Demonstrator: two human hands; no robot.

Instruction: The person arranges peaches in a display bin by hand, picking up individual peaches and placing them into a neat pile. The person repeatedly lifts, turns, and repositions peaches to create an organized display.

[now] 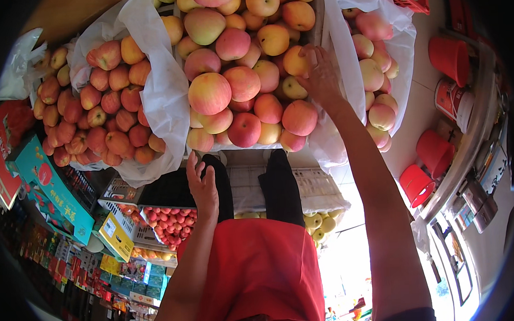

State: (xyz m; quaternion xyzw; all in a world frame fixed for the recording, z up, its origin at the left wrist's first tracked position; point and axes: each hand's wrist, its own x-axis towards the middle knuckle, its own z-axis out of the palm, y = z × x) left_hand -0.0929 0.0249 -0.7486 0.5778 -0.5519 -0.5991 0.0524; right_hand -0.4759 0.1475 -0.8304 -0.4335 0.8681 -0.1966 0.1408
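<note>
A heap of red and yellow apples (244,129) fills the crate straight in front of me. At its right side my right hand (320,74) reaches onto the heap, its fingertips against a yellow-orange apple (295,60); whether they grip it cannot be told. Below the heap's front edge, at the left, my left hand (203,186) is raised with fingers apart and nothing in it. A large apple (210,93) lies on top of the pile, above that hand.
Smaller red apples (117,143) lie left beside a white plastic liner (159,83). Pinkish apples (371,75) stand in another lined container at right. Red buckets (448,61) stand farther right. Small red fruit (170,222) and pale fruit (313,220) are near my legs.
</note>
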